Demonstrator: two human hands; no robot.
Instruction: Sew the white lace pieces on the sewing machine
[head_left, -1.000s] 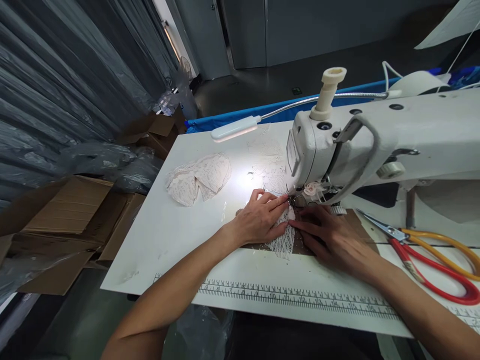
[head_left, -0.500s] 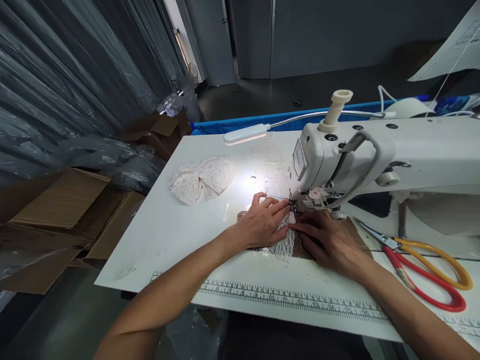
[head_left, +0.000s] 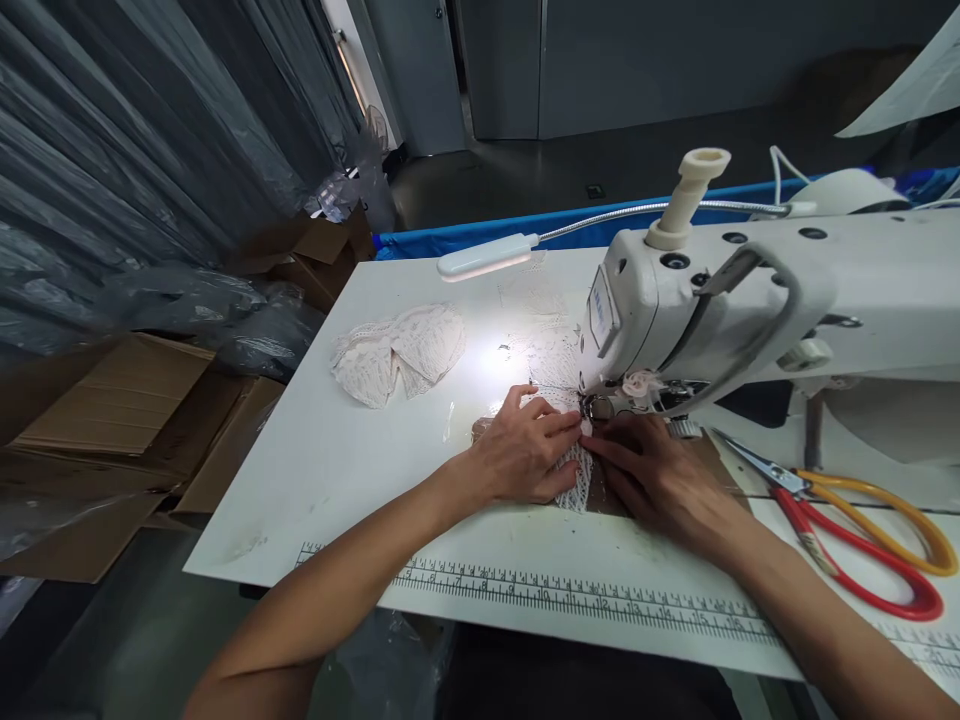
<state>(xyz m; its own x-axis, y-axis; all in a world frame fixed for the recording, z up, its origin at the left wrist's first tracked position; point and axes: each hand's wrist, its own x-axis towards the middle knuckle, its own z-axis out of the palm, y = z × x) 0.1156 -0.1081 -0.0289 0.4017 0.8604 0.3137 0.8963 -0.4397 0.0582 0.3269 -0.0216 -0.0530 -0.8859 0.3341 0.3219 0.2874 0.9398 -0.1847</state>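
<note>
A white sewing machine stands on a white table. Under its presser foot lies a strip of white lace. My left hand lies flat on the lace, fingers pointing at the foot. My right hand presses the lace down from the right, its fingertips close to the needle. Both hands pin the lace to the table and nearly touch each other.
A pile of lace pieces lies at the back left under a gooseneck lamp. Red and yellow scissors rest at the right. A ruler strip runs along the front edge. Cardboard boxes stand left of the table.
My hands stay on the lace by the presser foot, and less lace shows in front of them. The view has shifted slightly as my head moved.
</note>
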